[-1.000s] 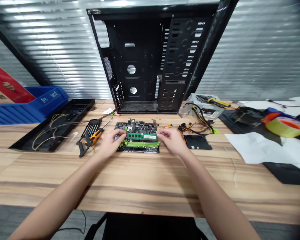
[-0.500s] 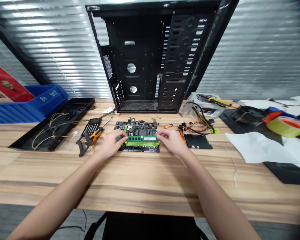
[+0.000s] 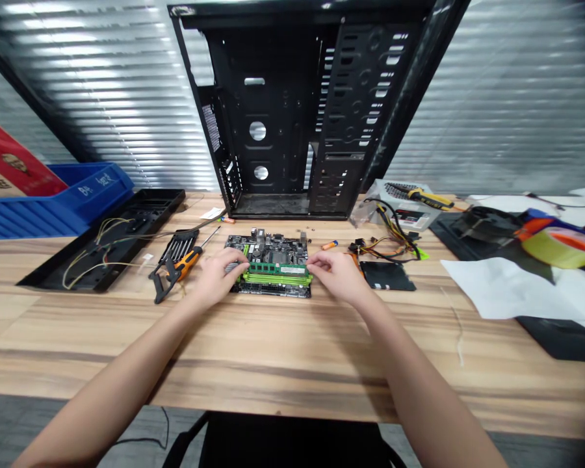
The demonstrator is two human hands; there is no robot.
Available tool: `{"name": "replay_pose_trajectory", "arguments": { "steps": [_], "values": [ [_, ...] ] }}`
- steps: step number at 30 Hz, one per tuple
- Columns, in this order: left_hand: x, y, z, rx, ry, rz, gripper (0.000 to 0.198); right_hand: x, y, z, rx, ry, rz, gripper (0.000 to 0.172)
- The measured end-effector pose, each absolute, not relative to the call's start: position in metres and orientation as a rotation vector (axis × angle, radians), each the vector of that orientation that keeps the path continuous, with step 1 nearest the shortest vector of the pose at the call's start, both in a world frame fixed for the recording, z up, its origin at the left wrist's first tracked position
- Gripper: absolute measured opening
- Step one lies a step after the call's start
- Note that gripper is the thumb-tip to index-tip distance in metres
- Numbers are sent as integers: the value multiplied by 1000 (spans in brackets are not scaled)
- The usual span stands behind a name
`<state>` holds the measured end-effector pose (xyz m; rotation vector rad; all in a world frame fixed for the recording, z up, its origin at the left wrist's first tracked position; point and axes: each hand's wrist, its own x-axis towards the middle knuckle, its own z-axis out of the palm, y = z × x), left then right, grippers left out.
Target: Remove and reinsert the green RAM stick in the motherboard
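A green RAM stick (image 3: pixel 279 268) with a white label is held lengthwise between my two hands. My left hand (image 3: pixel 220 273) pinches its left end, and my right hand (image 3: pixel 335 273) pinches the right end. Just below it in view run the lime-green memory slots (image 3: pixel 277 279) of a black motherboard (image 3: pixel 273 247), which lies flat on the wooden table. Whether the stick's lower edge sits inside a slot I cannot tell. Left of my left hand lie an orange-and-black screwdriver (image 3: pixel 189 261) and a bit set (image 3: pixel 178 247).
An open black computer case (image 3: pixel 273 78) stands behind the motherboard. To the left are a black panel with wires (image 3: pixel 92 276) and a blue bin (image 3: pixel 102 195). A power supply (image 3: pixel 404 208) with cables, a black drive (image 3: pixel 387 276) and white paper (image 3: pixel 507 289) lie right.
Both hands keep their pinch on the RAM stick, with only a very slight shift. The camera view has moved a little; nothing was let go or picked up.
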<state>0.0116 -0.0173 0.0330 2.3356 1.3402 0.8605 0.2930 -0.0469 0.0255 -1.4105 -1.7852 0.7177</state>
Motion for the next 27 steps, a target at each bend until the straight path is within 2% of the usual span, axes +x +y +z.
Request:
{"name": "replay_pose_trajectory", "arguments": {
  "steps": [27],
  "values": [
    [13, -19, 39, 2369, 1356, 837, 24, 294, -48, 26, -1406, -1854, 725, 11]
  ]
}}
